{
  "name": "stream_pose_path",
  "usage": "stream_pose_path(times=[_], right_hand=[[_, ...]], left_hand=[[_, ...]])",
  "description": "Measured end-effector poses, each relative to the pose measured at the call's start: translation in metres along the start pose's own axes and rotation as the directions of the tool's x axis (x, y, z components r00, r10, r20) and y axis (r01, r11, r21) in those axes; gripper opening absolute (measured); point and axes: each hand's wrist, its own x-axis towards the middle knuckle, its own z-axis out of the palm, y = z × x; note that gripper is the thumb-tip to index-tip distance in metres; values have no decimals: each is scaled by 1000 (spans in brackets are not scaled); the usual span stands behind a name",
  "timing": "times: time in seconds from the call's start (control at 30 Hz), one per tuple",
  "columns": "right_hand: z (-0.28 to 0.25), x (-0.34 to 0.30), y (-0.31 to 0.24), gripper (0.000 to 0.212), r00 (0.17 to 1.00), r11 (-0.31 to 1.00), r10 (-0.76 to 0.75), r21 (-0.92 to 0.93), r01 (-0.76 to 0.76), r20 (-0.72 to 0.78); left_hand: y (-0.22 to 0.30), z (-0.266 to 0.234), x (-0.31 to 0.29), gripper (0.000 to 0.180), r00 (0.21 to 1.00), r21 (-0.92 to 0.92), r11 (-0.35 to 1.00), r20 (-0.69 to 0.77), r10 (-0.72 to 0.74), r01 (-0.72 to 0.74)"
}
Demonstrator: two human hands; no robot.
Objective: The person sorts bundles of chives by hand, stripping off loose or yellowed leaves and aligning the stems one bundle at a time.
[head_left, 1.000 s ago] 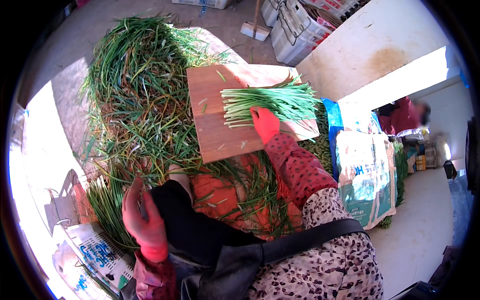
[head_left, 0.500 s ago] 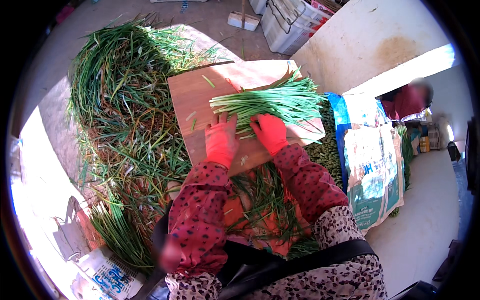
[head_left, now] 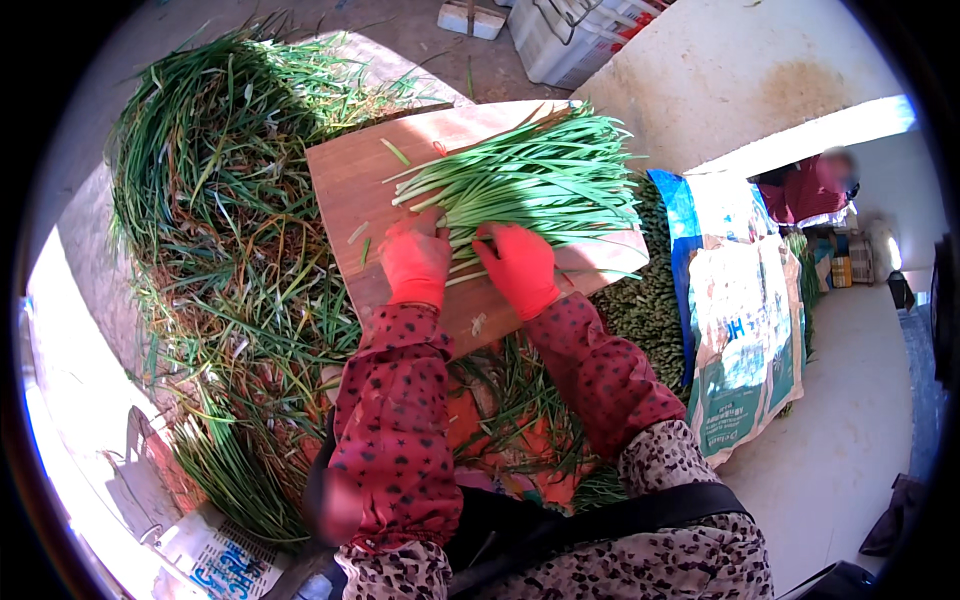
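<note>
Far left, tangled heap of long green and brown leaves [head_left: 225, 200]. Next, flat reddish-brown wooden board [head_left: 337, 190]. Left hand [head_left: 415, 262], orange-red glove, fingers bent at pale ends of loose slender green stalks [head_left: 545, 180] lying across board. Right hand [head_left: 520, 268], same glove, half-curled at near edge; can't tell if either grips.

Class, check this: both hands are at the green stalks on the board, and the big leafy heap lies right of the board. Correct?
No: the heap lies left of the board, as the head view shows. The left hand and right hand are indeed at the stalks.
</note>
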Motion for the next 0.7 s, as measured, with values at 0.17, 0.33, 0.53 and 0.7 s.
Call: stream_pose_path(times=[0.17,0.33,0.53,0.7], right_hand=[[19,6,6,12,997,995,-67,-81,64,-30],[28,0,13,10,982,978,151,162,-132,-112],[-43,-10,39,19,715,137,594,830,-541,368],[-86,-62,6,22,579,169,118,558,-812,807]], left_hand=[[2,-4,-4,24,1000,28,1000,-15,10,-9],[2,-5,-10,31,996,110,991,55,68,-74],[15,-11,-27,40,971,185,957,132,201,-224],[53,-47,-46,39,952,339,909,263,155,-242]])
